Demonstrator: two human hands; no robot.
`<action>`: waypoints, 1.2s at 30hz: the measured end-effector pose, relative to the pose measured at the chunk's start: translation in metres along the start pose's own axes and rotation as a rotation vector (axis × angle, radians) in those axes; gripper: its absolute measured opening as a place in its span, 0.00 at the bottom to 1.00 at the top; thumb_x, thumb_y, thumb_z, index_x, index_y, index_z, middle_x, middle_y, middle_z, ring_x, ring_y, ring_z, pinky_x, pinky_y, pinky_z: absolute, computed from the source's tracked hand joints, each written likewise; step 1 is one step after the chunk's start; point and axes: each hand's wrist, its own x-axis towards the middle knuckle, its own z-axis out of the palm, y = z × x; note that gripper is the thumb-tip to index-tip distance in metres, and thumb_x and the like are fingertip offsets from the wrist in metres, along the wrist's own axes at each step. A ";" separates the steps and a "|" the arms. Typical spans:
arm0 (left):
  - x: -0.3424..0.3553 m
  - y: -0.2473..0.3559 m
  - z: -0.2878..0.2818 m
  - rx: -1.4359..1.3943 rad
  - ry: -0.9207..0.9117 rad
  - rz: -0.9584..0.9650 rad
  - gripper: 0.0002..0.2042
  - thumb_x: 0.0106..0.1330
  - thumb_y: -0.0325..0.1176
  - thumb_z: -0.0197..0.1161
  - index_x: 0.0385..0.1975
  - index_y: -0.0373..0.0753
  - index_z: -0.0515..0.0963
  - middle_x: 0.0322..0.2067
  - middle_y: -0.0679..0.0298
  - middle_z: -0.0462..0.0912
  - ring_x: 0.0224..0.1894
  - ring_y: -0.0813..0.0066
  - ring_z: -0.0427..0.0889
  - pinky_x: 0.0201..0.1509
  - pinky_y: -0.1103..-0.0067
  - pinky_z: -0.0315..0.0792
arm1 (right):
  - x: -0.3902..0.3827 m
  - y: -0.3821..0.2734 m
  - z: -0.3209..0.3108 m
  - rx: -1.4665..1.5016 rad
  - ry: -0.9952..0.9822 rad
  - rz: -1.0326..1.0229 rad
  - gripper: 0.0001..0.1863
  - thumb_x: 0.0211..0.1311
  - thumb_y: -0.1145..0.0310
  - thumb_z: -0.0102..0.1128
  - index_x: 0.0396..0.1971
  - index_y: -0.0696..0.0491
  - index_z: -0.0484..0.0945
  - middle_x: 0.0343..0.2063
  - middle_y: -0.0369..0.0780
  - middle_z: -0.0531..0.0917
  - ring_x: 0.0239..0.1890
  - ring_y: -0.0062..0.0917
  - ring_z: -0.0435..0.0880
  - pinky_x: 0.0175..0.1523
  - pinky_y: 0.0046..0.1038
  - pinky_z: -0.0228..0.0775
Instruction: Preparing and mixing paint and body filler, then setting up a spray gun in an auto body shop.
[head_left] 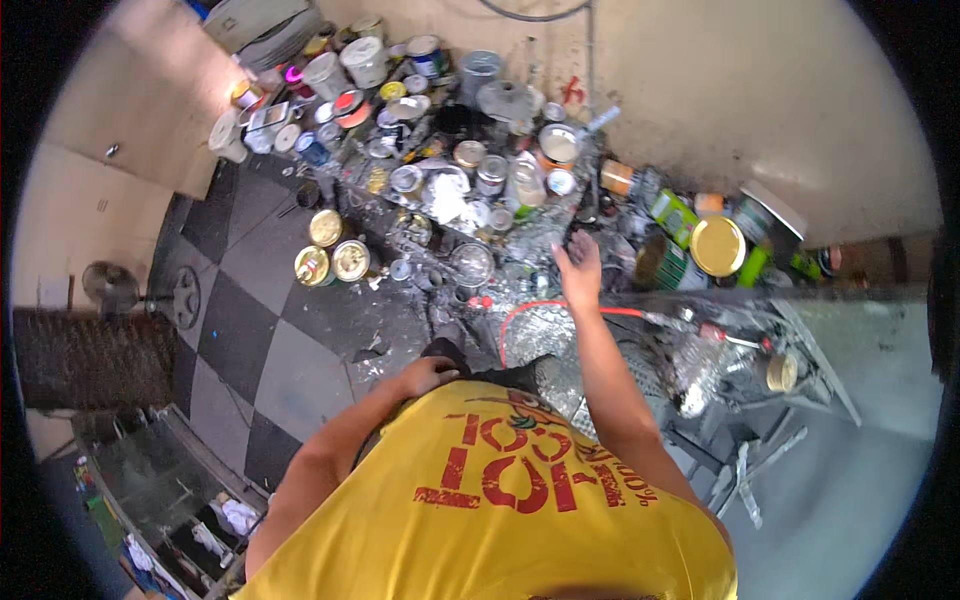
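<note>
A person's right hand [579, 266] reaches out above a crowded, paint-stained area, fingers spread, apparently grasping nothing. The left hand [432, 374] rests loosely on the person's leg; whether it holds anything is hidden. Nearest ahead, slightly left of the right hand, stand one clear bottle [527, 182] and one white-lidded jar [560, 183]. Reaching well probably means lowering from above, clear of neighbouring containers. Counted: one red hose [540, 303] below the right forearm, three gold-topped cans [351, 261] on the floor; other containers overlap too much to count.
</note>
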 end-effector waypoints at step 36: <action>-0.024 0.285 -0.166 0.414 0.581 1.261 0.08 0.56 0.32 0.72 0.35 0.41 0.85 0.32 0.62 0.83 0.36 0.58 0.81 0.44 0.67 0.76 | -0.177 -0.130 -0.089 -0.061 0.343 -0.150 0.27 0.51 0.74 0.76 0.53 0.61 0.78 0.46 0.40 0.85 0.48 0.24 0.82 0.58 0.29 0.73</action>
